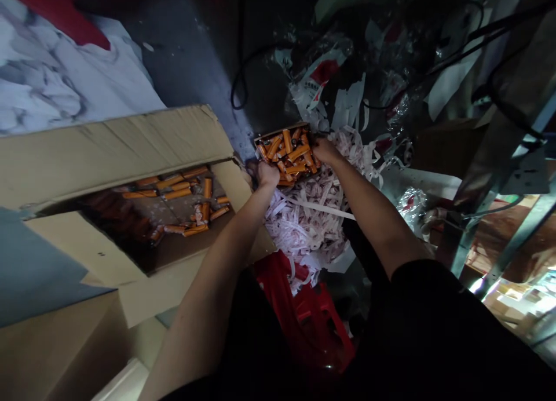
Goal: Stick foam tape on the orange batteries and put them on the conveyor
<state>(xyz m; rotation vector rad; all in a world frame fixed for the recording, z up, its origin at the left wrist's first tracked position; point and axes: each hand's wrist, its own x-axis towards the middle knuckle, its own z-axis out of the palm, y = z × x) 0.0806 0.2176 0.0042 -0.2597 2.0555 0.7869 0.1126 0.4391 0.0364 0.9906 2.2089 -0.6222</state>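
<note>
While both hands held it, the small open-topped brown cardboard box (282, 131) sat directly between them, heaped with short orange cylinders (298, 152) pointing every which way; its long axis couldn't be told. Left hand (266, 172) was curled on its near left side, right hand (325, 150) curled on its right side; fingertips hidden, exact closure unclear. The large tan cardboard carton (130, 146), flaps open, loose orange cylinders inside, lay left of the small box, so the left hand was nearer, its forearm crossing the carton's right end. White paper shreds (313, 221) lay on the box's near and right sides.
</note>
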